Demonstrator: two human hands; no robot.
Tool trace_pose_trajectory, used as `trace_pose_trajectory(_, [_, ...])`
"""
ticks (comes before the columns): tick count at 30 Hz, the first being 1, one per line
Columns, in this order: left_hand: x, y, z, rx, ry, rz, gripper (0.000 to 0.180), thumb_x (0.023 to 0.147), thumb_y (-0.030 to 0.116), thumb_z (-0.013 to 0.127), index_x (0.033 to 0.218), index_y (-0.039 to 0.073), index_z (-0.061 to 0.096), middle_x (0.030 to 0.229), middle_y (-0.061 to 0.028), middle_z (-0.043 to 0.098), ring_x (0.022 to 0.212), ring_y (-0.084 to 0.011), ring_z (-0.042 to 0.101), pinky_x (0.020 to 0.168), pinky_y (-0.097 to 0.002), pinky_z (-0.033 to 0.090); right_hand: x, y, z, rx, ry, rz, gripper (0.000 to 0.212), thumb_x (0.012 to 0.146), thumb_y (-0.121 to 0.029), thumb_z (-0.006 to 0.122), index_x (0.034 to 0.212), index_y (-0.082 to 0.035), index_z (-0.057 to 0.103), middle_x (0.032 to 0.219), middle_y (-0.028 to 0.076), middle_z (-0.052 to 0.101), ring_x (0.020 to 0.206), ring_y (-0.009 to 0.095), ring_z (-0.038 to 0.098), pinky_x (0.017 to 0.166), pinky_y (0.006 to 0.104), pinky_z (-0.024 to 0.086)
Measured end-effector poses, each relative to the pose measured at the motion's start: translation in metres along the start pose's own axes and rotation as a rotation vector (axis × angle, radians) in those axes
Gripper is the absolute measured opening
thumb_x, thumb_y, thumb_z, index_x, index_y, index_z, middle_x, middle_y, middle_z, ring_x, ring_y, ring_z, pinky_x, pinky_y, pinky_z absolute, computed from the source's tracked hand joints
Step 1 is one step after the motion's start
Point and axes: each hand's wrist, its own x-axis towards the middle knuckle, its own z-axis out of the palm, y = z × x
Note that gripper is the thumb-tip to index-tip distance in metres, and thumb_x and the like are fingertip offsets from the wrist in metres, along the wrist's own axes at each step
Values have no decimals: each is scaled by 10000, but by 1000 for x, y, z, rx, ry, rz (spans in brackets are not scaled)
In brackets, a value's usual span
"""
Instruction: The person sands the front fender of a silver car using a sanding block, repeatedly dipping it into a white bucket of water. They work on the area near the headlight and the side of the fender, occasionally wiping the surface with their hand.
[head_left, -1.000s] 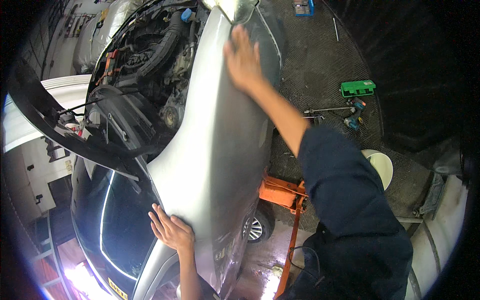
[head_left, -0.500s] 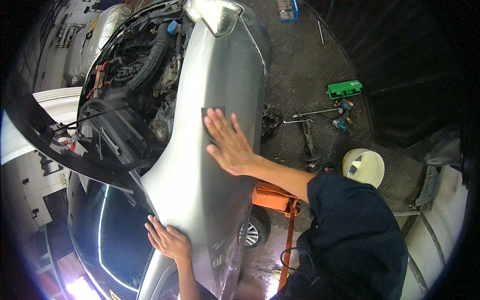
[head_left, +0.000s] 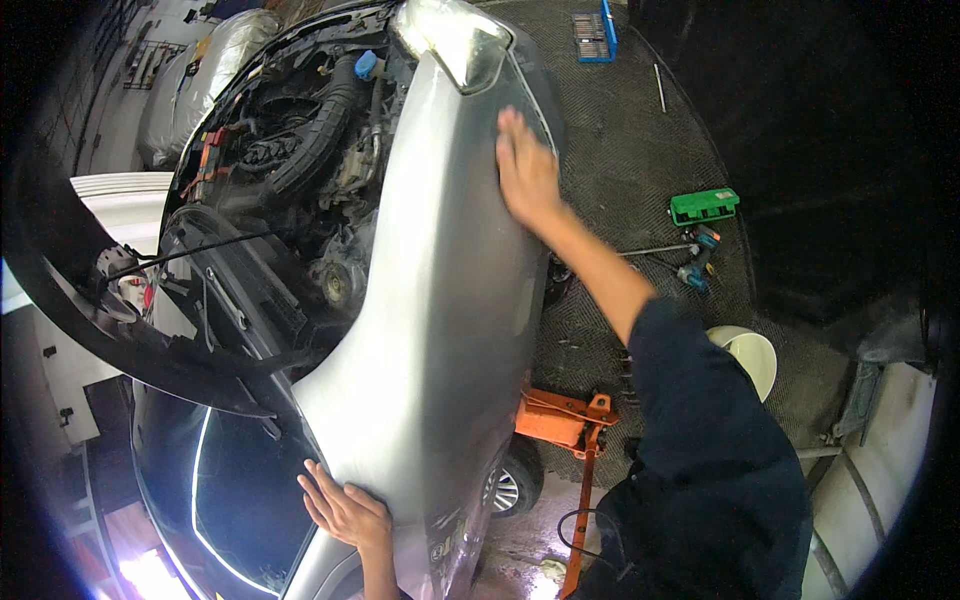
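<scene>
A silver car fender (head_left: pixel 460 270) runs up the middle of the view, with a dull grey band along its outer side. My right hand (head_left: pixel 528 175) lies on the fender's far part, short of the headlight (head_left: pixel 455 45), fingers together and smeared by motion. The dark sheet, apparently sandpaper, seen under these fingers earlier is now hidden beneath the hand. My left hand (head_left: pixel 347 512) rests open, fingers a little apart, on the near end of the fender beside the windshield (head_left: pixel 230 480).
The engine bay (head_left: pixel 300 150) lies exposed on the left, the raised hood (head_left: pixel 110 330) beside it. An orange floor jack (head_left: pixel 560 415) stands right of the car. On the dark floor are a white bucket (head_left: pixel 757 362), a cordless drill (head_left: pixel 698 265), a green case (head_left: pixel 704 206) and a blue tool tray (head_left: pixel 594 38).
My right hand has slid away from me along the fender toward the headlight, and the dark sheet has left its former spot. My left hand stays on the same part of the car.
</scene>
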Motion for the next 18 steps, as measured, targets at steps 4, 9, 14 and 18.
trace_pose_trajectory(4, [5,4,7,-21,3,30,541,1057,262,289,1442,-74,468,1538,-174,499,1468,-416,388,1187,-526,264,110,14,-13,-104,-96,351,590,1076,-352,290,1382,77,556,1405,280,565,1242,453,585,1102,517,416])
trace_pose_trajectory(9, [0,1,-2,31,-8,-14,532,1062,243,292,1438,-83,481,1555,-160,483,1467,-392,391,1193,-497,271,-15,8,11,92,116,-107,469,1063,-266,400,1353,39,609,1394,277,579,1250,417,607,1061,496,477])
trace_pose_trajectory(14, [9,6,7,4,24,41,543,1068,254,284,1473,-61,460,1565,-141,476,1468,-384,392,1192,-491,271,129,47,-25,160,59,416,495,1056,-362,469,1240,60,653,1095,307,705,1072,438,685,964,496,509])
trace_pose_trajectory(18, [-6,-6,1,52,4,-41,554,1068,271,280,1484,-52,454,1562,-132,483,1468,-380,395,1197,-497,264,74,-13,-24,440,22,360,577,1021,-469,570,1247,56,652,1110,251,732,1102,378,692,1000,444,501])
